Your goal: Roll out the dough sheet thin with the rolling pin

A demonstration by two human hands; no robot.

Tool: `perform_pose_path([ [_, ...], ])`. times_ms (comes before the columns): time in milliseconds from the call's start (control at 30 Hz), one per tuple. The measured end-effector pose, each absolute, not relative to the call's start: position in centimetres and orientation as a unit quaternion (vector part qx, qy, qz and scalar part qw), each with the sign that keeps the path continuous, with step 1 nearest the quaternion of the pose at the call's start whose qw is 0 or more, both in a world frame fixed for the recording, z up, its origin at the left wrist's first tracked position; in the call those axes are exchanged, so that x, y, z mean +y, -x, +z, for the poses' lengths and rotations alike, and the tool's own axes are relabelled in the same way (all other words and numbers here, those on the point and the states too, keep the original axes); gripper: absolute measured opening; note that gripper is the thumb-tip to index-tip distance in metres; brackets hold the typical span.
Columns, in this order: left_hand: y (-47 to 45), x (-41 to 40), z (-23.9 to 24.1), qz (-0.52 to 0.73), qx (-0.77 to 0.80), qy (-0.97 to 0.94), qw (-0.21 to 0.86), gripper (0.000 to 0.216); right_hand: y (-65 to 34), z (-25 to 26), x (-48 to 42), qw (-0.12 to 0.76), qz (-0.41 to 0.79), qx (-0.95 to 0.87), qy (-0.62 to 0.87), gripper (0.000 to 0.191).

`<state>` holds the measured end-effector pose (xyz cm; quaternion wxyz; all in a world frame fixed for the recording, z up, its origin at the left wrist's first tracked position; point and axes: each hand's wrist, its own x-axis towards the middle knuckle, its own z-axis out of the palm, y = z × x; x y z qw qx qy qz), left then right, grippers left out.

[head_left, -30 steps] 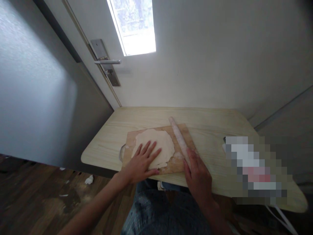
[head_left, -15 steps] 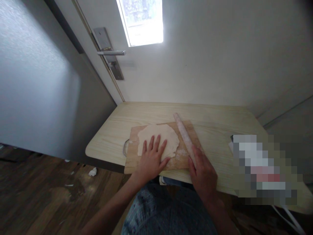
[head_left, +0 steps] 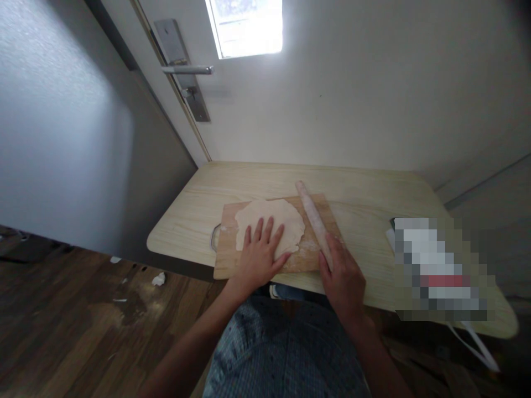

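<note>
A flat round sheet of pale dough lies on a wooden cutting board on a light wooden table. My left hand rests flat on the near part of the dough, fingers stretched out. A floured wooden rolling pin lies slantwise along the board's right side. My right hand is closed around the pin's near end.
A blurred-out object sits at the table's right end, with a white cord hanging below it. Behind the table is a white door with a metal handle and a bright window pane. Paper scraps lie on the wooden floor.
My left hand has turned on the dough, its fingers now pointing more straight ahead. The right hand stays on the pin's end. The view has tilted slightly.
</note>
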<state>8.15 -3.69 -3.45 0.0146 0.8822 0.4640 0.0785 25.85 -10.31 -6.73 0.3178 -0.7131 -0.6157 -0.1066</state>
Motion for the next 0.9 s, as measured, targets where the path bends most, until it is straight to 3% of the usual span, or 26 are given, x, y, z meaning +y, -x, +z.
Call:
perform_pose_path([
  [700, -8.16, -3.81, -3.75, 0.093, 0.469, -0.878, 0.025, 0.061, -26.00, -7.14, -10.41, 0.340, -0.087, -0.612, 0.709, 0.043],
  [900, -7.88, -3.93, -3.12, 0.078, 0.452, -0.887, 0.055, 0.061, -26.43, -6.38, -9.48, 0.433, -0.022, -0.622, 0.652, 0.040],
])
